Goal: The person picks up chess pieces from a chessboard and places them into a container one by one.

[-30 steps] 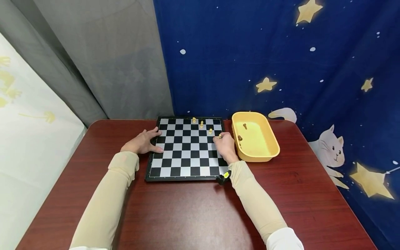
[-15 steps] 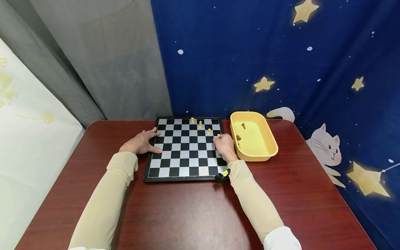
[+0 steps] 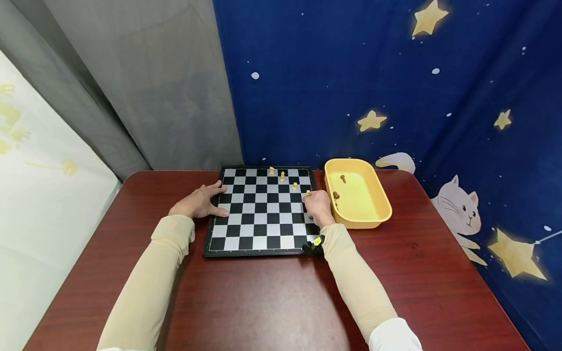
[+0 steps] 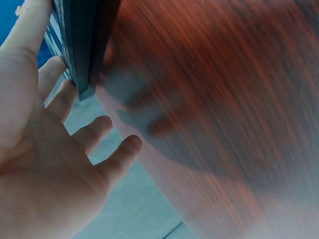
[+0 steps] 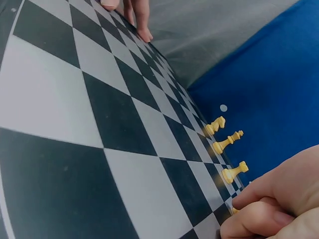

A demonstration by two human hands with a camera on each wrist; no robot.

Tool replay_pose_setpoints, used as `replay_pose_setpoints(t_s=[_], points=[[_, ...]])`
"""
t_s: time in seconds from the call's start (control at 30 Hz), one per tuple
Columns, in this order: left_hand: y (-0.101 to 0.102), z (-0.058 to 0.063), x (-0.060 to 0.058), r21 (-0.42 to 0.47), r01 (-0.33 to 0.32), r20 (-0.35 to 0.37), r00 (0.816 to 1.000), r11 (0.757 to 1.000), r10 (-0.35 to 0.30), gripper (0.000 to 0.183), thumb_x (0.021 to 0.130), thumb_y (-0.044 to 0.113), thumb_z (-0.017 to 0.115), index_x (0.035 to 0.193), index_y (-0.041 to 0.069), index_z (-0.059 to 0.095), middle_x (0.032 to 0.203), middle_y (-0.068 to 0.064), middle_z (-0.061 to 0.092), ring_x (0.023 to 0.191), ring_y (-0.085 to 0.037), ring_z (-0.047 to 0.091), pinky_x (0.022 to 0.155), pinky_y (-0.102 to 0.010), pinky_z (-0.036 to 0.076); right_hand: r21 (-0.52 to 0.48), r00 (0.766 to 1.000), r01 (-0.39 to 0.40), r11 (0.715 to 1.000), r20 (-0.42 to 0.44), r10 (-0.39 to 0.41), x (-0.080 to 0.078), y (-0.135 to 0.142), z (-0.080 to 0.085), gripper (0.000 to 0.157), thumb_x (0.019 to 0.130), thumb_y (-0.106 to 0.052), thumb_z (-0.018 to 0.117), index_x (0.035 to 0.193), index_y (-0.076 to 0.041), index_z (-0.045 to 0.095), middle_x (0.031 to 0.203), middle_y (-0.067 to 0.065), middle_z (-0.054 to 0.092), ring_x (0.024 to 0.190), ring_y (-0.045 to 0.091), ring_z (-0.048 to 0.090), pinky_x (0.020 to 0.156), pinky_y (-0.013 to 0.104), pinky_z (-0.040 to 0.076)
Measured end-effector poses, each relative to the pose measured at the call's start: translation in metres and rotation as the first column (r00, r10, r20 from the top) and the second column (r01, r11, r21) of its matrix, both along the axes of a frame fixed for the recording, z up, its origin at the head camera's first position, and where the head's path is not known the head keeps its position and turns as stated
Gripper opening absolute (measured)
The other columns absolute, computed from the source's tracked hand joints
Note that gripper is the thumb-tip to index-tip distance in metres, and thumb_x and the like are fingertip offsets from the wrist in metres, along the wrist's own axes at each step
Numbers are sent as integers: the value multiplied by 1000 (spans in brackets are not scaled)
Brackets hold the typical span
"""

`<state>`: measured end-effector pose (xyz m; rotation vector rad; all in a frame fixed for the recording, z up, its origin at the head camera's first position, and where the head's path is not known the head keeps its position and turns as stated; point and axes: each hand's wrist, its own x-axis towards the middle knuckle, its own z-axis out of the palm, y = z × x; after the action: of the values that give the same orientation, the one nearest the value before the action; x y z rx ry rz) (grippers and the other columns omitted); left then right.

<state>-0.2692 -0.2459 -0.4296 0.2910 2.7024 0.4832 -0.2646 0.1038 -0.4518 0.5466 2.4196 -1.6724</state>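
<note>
A black-and-white chessboard (image 3: 254, 214) lies on the table. My left hand (image 3: 198, 201) rests at its left edge, fingers spread, with the thumb and a fingertip on the border squares. At the right edge, my right hand (image 3: 318, 207) has its fingers curled about a small yellow chess piece (image 3: 308, 192); only a sliver of that piece shows beside the fingers (image 5: 256, 216) in the right wrist view. Beyond it stand a yellow rook (image 5: 234, 172), a king (image 5: 228, 142) and a knight (image 5: 215, 125), strung diagonally toward the far side.
A yellow plastic tub (image 3: 373, 222) stands just right of the board, holding small brown chess pieces (image 3: 336, 195). Under everything is a reddish-brown wooden table (image 3: 263, 302). Grey and star-printed blue curtains (image 3: 307, 73) hang behind the far edge.
My right hand has shifted slightly and curls more closely beside the yellow piece, which stays in about the same place. The left hand holds its spot; the head view wobbles a little.
</note>
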Motion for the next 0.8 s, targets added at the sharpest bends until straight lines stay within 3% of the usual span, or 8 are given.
replay_pose_setpoints(t_s=[0.23,0.63,0.8], points=[[0,-2,0,15,3,-14,1000,1000,-3,100,83,52,81,162,15,31,173,-13,13,157,-50,7,124,-66,22,-7,1000,-13,1000,17,13,-1,1,3,31,97,-5,50,68,-13,44,46,-7,29,34,9,27,37,24,24],[0,-4,1,14,-10,14,1000,1000,9,102,83,55,79,163,18,28,173,-11,11,157,-50,5,124,-66,21,151,1000,-17,988,18,15,-4,-3,3,31,96,-6,49,66,-13,47,41,-5,35,33,11,36,36,25,29],[1,-1,2,17,14,-13,1000,1000,-14,100,84,55,78,162,15,30,173,-14,13,156,-52,7,123,-67,21,208,1000,-2,978,-25,7,-2,-5,2,18,96,-8,51,81,-10,61,44,-4,42,36,12,42,37,24,32]])
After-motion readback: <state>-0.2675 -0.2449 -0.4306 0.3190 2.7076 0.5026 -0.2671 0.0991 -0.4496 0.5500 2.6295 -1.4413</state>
